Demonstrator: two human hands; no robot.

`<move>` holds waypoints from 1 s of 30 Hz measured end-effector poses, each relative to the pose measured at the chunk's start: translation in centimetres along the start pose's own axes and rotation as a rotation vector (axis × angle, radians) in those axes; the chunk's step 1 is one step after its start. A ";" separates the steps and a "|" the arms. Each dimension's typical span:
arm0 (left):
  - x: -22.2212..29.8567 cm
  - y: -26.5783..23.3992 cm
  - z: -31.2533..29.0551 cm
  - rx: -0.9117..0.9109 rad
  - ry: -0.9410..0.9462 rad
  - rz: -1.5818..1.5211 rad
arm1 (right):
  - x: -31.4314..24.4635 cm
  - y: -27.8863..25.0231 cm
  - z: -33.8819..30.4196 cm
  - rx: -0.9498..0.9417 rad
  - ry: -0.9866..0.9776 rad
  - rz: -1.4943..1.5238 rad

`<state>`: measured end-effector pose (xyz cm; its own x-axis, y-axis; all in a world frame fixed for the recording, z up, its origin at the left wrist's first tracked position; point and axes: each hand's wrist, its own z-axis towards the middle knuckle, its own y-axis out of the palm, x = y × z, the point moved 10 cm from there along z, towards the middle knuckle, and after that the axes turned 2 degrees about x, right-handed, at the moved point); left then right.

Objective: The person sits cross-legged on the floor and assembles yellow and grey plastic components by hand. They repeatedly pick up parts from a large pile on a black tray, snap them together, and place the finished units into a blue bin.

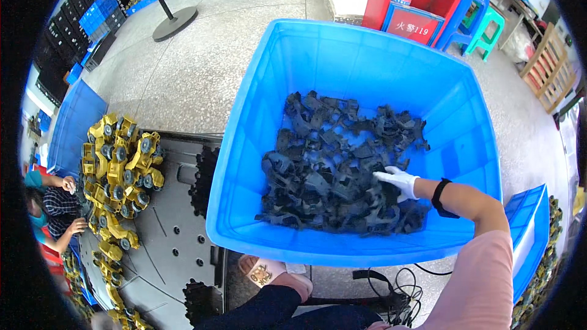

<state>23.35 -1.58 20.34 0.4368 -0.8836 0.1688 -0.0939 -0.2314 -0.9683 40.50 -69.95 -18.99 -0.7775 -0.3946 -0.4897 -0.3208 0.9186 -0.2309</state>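
Observation:
My right hand (pixel 398 183), in a white glove with a black band at the wrist, reaches into a large blue plastic bin (pixel 391 253) from the right. Its fingers are apart and touch the right part of a heap of black, irregular plastic pieces (pixel 330 177). Nothing can be made out in its grip, though the lower fingers are partly lost among the pieces. The heap covers much of the bin's floor, and blue shows through in places. My left hand is outside the picture.
Yellow toy trucks (pixel 116 171) crowd a black table (pixel 165 232) at left, where another person's hand (pixel 76 226) rests. Dark cables (pixel 403 293) lie near my feet. Behind the bin stand a red fire cabinet (pixel 379 0) and a green stool (pixel 487 33); a blue crate (pixel 529 232) is at right.

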 end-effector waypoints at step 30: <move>35.7 37.2 16.4 -0.814 0.141 -0.087 | -13.7 13.0 5.4 -0.255 -0.573 -0.459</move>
<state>50.14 -35.08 -12.64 0.3609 -0.8792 0.3110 -0.7069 -0.4754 -0.5238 49.93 -52.72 -19.79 -0.1577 -0.6229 -0.7663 -0.7114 0.6098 -0.3493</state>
